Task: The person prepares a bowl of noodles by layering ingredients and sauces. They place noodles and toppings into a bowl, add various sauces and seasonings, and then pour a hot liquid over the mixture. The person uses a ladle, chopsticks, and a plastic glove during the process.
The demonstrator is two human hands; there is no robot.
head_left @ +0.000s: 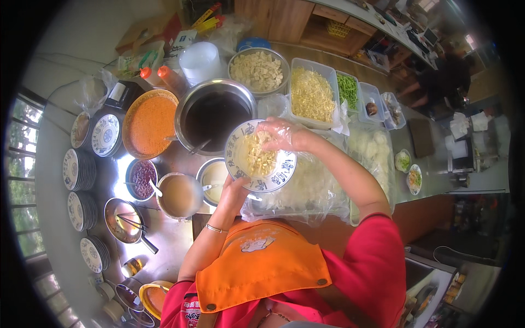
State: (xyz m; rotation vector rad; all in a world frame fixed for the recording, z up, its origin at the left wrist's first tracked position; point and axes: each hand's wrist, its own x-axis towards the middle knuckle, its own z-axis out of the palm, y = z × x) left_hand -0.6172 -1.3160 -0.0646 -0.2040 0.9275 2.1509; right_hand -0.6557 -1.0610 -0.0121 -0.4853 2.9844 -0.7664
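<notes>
My left hand (pixel 236 197) grips the near left rim of a white patterned plate (pixel 283 174), thumb over the edge. Pale noodles and yellow bean sprouts (pixel 260 160) lie in the plate's middle. My right hand (pixel 283 133) wears a clear plastic glove and reaches over the plate's far side. Between its bent fingers are pale spongy pieces (pixel 264 136), right above the sprouts; the glove partly hides them. Beyond the plate stand a steel bowl of similar cubes (pixel 258 71) and a plastic tub of bean sprouts (pixel 311 94).
A steel pot of dark liquid (pixel 217 119) and an orange sauce basin (pixel 149 125) stand left of the plate. Plate stacks (pixel 78 170) line the window side. Plastic-covered noodle trays (pixel 303 188) lie at right. A person in dark clothing (pixel 443 78) is farther back.
</notes>
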